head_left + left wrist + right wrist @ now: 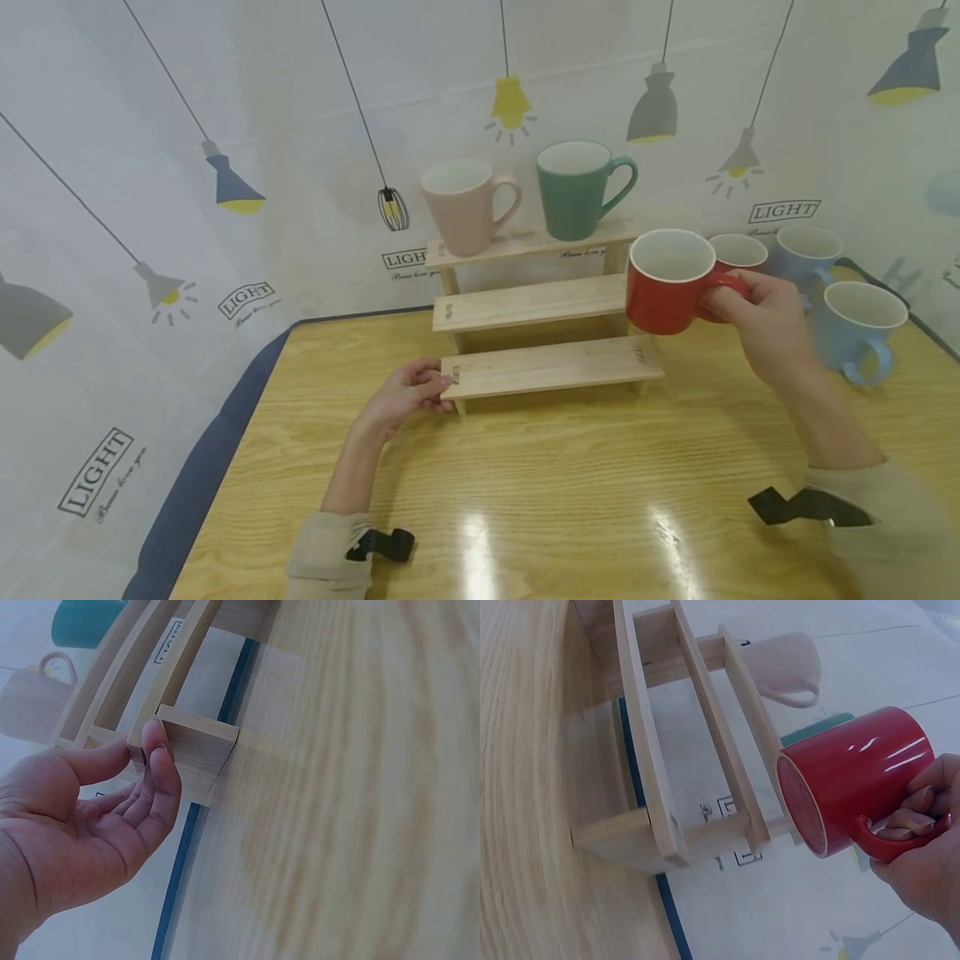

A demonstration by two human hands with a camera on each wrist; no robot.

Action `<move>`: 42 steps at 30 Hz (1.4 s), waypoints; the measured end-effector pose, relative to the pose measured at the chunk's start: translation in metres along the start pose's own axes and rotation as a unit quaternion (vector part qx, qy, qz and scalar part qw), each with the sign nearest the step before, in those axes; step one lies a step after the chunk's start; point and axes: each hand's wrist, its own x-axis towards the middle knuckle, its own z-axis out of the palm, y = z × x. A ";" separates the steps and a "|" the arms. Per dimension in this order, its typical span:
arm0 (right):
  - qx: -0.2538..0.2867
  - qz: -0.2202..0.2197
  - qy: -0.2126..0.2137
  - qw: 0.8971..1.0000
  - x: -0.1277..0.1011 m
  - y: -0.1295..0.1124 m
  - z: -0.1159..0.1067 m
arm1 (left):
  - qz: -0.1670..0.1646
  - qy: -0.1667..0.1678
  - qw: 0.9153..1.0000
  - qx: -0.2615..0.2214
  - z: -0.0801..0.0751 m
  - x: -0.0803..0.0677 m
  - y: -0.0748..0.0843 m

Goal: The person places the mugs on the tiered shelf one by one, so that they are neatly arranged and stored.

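Note:
My right hand (772, 325) grips a red mug (663, 292) by its handle and holds it upright in the air near the right end of a three-step wooden rack (551, 368). In the right wrist view the mug's base (802, 806) shows, and fingers curl through the handle. My left hand (401, 396) pinches the left end of the rack's lowest step; in the left wrist view its thumb and fingertips meet at the board's end (139, 742). On the top step stand a pink mug (461, 212) and a green mug (572, 196), both with handles to the right.
Right of the rack, partly behind my right hand, stand another red mug (738, 248) and two light blue mugs (806, 250). The wood-grain table (540, 483) has a dark blue edge. A pale sheet printed with lamps (322, 125) hangs behind.

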 end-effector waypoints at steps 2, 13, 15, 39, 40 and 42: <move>-0.010 -0.003 -0.004 1.000 0.002 0.000 0.008 | -0.001 0.000 1.000 -0.001 0.000 0.000 0.000; -0.123 0.022 -0.035 0.992 0.007 0.003 0.045 | -0.001 -0.001 1.000 -0.004 0.000 -0.001 0.001; -0.098 0.020 -0.044 0.994 0.009 0.006 0.054 | 0.000 0.000 1.000 -0.002 0.000 -0.001 0.000; 0.002 0.067 -0.118 0.991 0.026 0.021 0.128 | -0.006 0.004 1.000 0.000 0.000 -0.001 0.002; -0.005 0.070 -0.123 0.990 0.027 0.021 0.130 | -0.007 0.005 1.000 -0.001 0.000 -0.001 0.002; -0.016 0.073 -0.135 0.988 0.030 0.022 0.134 | -0.005 0.005 1.000 -0.002 0.000 -0.001 0.001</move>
